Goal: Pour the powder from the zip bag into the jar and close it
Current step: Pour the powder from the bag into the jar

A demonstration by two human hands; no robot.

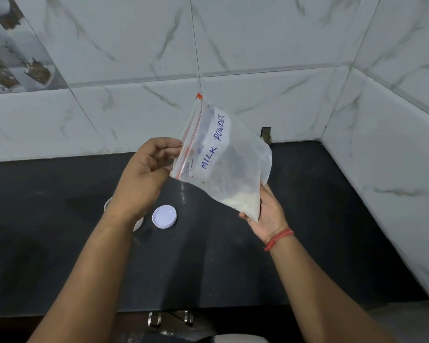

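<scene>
A clear zip bag (pixel 229 159) labelled "MILK POWDER" hangs tilted above the black counter, its red zip strip pointing up and left. A little pale powder sits in its lower corner. My left hand (pixel 146 169) pinches the zip edge. My right hand (pixel 268 211) grips the bag's bottom corner from below. The jar (pixel 138 222) is mostly hidden under my left wrist; only slivers of its white rim show. Its white lid (pixel 164 216) lies upside down on the counter just right of it.
The black counter (pixel 307 219) runs back to a white marble-tiled wall (pixel 258 58) and meets a second tiled wall (pixel 394 144) on the right. Metal handles (pixel 170 318) show below the counter's front edge.
</scene>
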